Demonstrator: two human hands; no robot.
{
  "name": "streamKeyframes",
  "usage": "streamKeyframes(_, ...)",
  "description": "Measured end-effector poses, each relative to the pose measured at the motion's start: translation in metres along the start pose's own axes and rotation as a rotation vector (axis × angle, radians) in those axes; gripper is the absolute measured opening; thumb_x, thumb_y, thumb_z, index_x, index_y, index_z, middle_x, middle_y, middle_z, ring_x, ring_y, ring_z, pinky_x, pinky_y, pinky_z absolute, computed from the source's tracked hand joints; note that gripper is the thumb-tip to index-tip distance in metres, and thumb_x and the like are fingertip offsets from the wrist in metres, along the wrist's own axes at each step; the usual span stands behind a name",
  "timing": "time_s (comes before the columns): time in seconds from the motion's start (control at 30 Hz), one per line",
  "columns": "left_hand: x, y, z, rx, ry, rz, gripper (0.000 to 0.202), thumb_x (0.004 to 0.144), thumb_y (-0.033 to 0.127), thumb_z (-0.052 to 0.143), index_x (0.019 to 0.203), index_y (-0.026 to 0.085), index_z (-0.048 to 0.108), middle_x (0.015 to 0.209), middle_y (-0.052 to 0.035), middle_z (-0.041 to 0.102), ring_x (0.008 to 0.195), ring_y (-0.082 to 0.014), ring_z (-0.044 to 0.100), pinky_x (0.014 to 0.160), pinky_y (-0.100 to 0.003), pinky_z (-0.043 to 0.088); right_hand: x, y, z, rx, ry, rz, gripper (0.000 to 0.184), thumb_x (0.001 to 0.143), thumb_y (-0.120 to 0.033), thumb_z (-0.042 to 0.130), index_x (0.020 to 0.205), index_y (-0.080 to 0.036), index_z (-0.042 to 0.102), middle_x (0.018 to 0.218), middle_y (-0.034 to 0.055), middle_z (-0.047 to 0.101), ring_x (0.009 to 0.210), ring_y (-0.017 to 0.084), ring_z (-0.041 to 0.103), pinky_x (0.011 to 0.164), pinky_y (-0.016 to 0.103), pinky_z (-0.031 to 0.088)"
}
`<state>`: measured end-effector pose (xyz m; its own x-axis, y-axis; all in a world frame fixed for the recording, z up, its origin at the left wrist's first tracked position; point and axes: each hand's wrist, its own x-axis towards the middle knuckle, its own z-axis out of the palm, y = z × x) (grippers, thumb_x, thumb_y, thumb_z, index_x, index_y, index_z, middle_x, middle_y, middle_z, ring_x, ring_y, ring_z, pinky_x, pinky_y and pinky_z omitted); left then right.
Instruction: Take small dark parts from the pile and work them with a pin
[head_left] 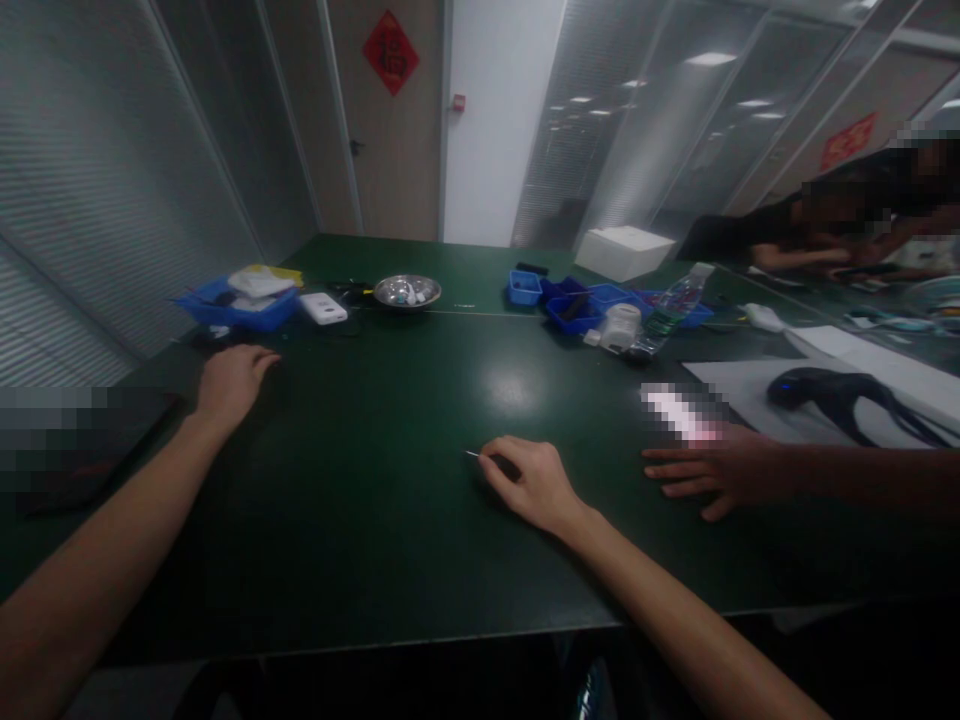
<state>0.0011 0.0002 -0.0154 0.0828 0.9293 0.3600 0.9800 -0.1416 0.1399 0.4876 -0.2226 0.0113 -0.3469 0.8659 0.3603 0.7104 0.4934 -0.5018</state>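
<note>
My right hand [529, 480] is low over the green table, its thumb and forefinger pinched together. A thin, light-coloured rod [472, 455] juts out to the left from that pinch; it is too small to tell its kind. On the left side, my left hand [236, 385] lies on or just above the table, in front of a blue basket [262, 318]. Its fingers are bent and drawn together. Whatever they may hold is hidden.
Beyond my hands stand a steel bowl [407, 291] with small pale pieces, a white box-shaped device [324, 308], blue bins [574, 313] and a plastic bottle [675, 305]. Another person's hand [720, 470] rests at right by a lit phone [679, 412]. A black scanner-like device [817, 390] lies beyond it.
</note>
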Motion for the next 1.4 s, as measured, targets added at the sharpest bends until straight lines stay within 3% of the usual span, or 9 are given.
streamKeyframes(0.17, -0.003, 0.001, -0.003, 0.081, 0.125, 0.006, 0.039, 0.103, 0.043, 0.047, 0.109, 0.017, 0.076, 0.119, -0.0111, 0.070, 0.106, -0.0272, 0.062, 0.087, -0.034, 0.046, 0.000, -0.001, -0.002, 0.010, -0.008, -0.001, 0.022, 0.102, -0.032, 0.052, 0.098, -0.020, 0.071, 0.085, 0.0024, 0.070, 0.067, 0.013, 0.061, 0.063, 0.024, 0.044)
streamKeyframes(0.33, -0.005, 0.007, -0.006, 0.086, 0.210, -0.049, 0.044, 0.105, 0.044, 0.042, 0.119, 0.016, 0.073, 0.114, -0.0115, 0.074, 0.098, -0.0278, 0.066, 0.087, -0.035, 0.046, 0.001, 0.000, -0.001, 0.013, -0.016, -0.004, 0.023, 0.103, -0.032, 0.052, 0.098, -0.020, 0.071, 0.085, 0.0020, 0.070, 0.067, 0.012, 0.061, 0.063, 0.024, 0.044)
streamKeyframes(0.53, -0.002, 0.005, -0.003, -0.064, 0.312, -0.014, 0.044, 0.105, 0.043, 0.043, 0.121, 0.015, 0.073, 0.116, -0.0108, 0.075, 0.101, -0.0243, 0.068, 0.095, -0.032, 0.045, 0.000, 0.003, 0.001, -0.011, 0.008, -0.021, 0.022, 0.102, -0.032, 0.052, 0.097, -0.020, 0.070, 0.084, 0.0016, 0.071, 0.067, 0.012, 0.061, 0.065, 0.025, 0.043)
streamKeyframes(0.73, 0.001, 0.000, 0.003, -0.215, 0.371, -0.069, 0.039, 0.101, 0.040, 0.051, 0.117, 0.015, 0.075, 0.098, -0.0076, 0.078, 0.084, -0.0199, 0.071, 0.088, -0.028, 0.049, -0.001, 0.003, 0.002, 0.004, 0.001, -0.021, 0.022, 0.103, -0.033, 0.052, 0.097, -0.020, 0.070, 0.083, 0.0010, 0.070, 0.066, 0.012, 0.060, 0.064, 0.025, 0.043)
streamKeyframes(0.97, 0.005, -0.005, 0.009, -0.322, 0.442, -0.123, 0.039, 0.096, 0.040, 0.061, 0.114, 0.011, 0.078, 0.112, -0.0124, 0.076, 0.100, -0.0228, 0.068, 0.097, -0.031, 0.048, -0.001, 0.004, 0.002, 0.011, -0.001, -0.021, 0.024, 0.103, -0.034, 0.052, 0.097, -0.020, 0.070, 0.083, 0.0010, 0.070, 0.065, 0.011, 0.059, 0.063, 0.025, 0.042)
streamKeyframes(1.07, 0.006, -0.007, 0.008, -0.346, 0.375, -0.151, 0.039, 0.095, 0.042, 0.062, 0.116, 0.012, 0.077, 0.117, -0.0107, 0.075, 0.103, -0.0217, 0.067, 0.099, -0.031, 0.047, 0.000, 0.004, 0.002, 0.005, -0.005, -0.022, 0.025, 0.103, -0.034, 0.051, 0.098, -0.020, 0.070, 0.083, 0.0011, 0.070, 0.065, 0.011, 0.059, 0.064, 0.025, 0.043)
streamKeyframes(1.27, 0.008, -0.003, 0.006, -0.363, 0.100, -0.222, 0.033, 0.090, 0.042, 0.068, 0.112, 0.021, 0.078, 0.122, -0.0047, 0.074, 0.105, -0.0222, 0.066, 0.100, -0.031, 0.046, -0.001, 0.002, 0.000, -0.007, -0.010, -0.019, 0.025, 0.104, -0.034, 0.051, 0.098, -0.020, 0.071, 0.083, 0.0017, 0.071, 0.064, 0.012, 0.059, 0.063, 0.025, 0.044)
streamKeyframes(1.4, 0.008, -0.001, 0.006, -0.334, 0.163, -0.153, 0.030, 0.092, 0.039, 0.066, 0.110, 0.018, 0.078, 0.121, -0.0060, 0.074, 0.108, -0.0209, 0.065, 0.102, -0.030, 0.044, -0.001, 0.003, 0.001, -0.011, -0.018, -0.016, 0.024, 0.103, -0.034, 0.051, 0.099, -0.020, 0.070, 0.084, 0.0019, 0.071, 0.065, 0.012, 0.060, 0.064, 0.025, 0.044)
